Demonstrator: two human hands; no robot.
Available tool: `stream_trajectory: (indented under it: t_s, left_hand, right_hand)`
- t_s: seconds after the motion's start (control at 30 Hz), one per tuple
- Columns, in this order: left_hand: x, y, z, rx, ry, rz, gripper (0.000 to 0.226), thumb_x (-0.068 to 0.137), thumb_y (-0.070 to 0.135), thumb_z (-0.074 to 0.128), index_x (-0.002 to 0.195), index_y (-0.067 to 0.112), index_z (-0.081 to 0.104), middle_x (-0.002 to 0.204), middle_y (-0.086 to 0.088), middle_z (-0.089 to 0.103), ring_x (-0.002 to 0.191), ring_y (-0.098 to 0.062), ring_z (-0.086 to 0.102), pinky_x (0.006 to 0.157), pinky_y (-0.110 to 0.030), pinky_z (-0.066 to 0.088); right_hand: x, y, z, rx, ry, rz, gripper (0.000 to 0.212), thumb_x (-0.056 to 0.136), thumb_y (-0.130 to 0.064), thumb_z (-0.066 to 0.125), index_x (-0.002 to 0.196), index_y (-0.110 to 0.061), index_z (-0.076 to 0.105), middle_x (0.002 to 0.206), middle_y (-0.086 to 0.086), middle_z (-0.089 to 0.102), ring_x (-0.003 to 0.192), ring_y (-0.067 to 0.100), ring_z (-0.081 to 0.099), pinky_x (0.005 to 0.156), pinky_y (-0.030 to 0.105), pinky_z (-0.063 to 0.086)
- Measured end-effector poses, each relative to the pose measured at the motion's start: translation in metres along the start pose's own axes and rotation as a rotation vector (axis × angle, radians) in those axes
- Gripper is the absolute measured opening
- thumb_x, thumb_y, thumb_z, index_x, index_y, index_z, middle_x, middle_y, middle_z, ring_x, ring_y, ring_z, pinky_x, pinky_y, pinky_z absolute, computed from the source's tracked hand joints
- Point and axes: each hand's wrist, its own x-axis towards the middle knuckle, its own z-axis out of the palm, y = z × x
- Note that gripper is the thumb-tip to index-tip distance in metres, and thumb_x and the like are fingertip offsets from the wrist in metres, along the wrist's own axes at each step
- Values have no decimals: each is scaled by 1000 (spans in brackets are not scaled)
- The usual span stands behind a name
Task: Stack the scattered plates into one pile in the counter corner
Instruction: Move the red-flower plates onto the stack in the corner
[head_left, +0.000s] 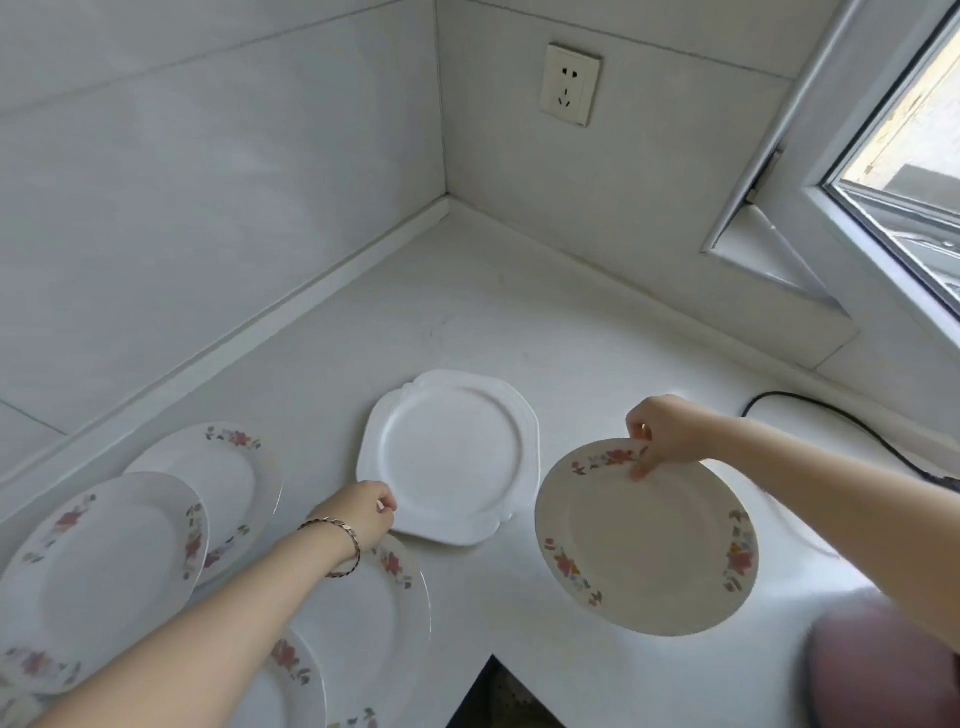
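Note:
A plain white plate (451, 457) with a scalloped rim lies flat on the white counter (467, 312), some way out from the corner. My left hand (362, 514) pinches its near left rim. My right hand (658, 435) pinches the far rim of a floral plate (647, 540) and holds it tilted above the counter, to the right of the white plate. Several more floral plates lie at the lower left: one (208, 483) partly under another (104, 566), one (374, 623) beneath my left forearm, and one (280, 686) at the bottom edge.
Tiled walls meet at the corner (447, 197). A wall socket (570, 83) sits above it. An open window frame (831, 234) juts in at the right. A black cable (831, 421) runs along the right counter. The counter has a cut-out edge (488, 660) at the bottom.

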Motion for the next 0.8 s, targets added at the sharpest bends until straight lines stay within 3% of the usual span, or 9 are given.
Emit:
stream_trajectory:
  t_s: [0.13,0.23,0.37,0.47,0.53,0.6,0.67,0.73,0.8]
  left_hand:
    - [-7,-25,-9,32,0,-34,20,91,17,40,91,26,58,104,1,62,96,-18,58,86,-26,46]
    - [-12,-47,-12,38,7,-83,24,89,16,39,73,32,48,95,4,58,93,-19,59,82,-27,46]
    - [-25,-70,-14,44,16,-168,22,90,14,36,76,25,49,84,4,54,81,-19,47,68,-22,36]
    - [-32,-78,-15,60,20,-210,24,90,14,34,74,24,48,108,-5,64,84,-23,53,74,-25,39]
    - [-36,-86,-15,66,24,-234,23,91,15,33,79,22,51,117,-4,62,90,-23,55,82,-26,41]
    - [-37,-93,-13,34,25,-259,25,91,18,35,89,19,59,116,-3,64,96,-23,59,87,-26,43]
    - [-38,-100,-12,16,19,-270,26,91,21,36,76,20,58,112,-6,66,98,-24,61,87,-28,46]
    - [-37,-104,-11,10,15,-276,28,91,21,37,68,23,53,111,-8,66,87,-24,57,86,-29,47]
    - [-36,-106,-9,-1,8,-276,26,91,20,37,87,20,62,113,-5,64,84,-21,52,87,-29,47]
  right_hand:
    - [-8,-35,-34,130,109,-24,37,62,-27,85,57,-23,48,65,-6,50,56,10,45,48,23,34]
    - [-1,-53,-44,455,181,-13,31,62,-21,86,61,-16,56,62,-1,54,54,13,50,49,22,39]
    - [21,-76,-13,947,236,111,29,68,-14,83,65,-10,54,70,5,57,60,19,55,51,23,48]
    - [38,-83,32,1326,235,291,34,74,-10,77,62,-11,45,69,6,55,59,17,54,38,13,50]
    - [49,-90,60,1525,207,429,31,75,-11,76,67,-11,47,72,6,56,61,15,55,46,13,53]
    - [57,-97,81,1657,177,518,29,76,-12,77,71,-11,48,73,4,56,63,14,55,72,20,56]
    - [63,-102,95,1699,169,556,29,76,-14,76,69,-11,48,73,4,55,63,14,54,82,24,51]
    - [67,-105,103,1719,178,558,31,76,-17,76,67,-12,47,71,4,53,61,14,52,63,20,54]
    - [70,-107,109,1702,209,559,33,76,-19,76,65,-12,46,69,3,53,59,13,50,42,13,49]
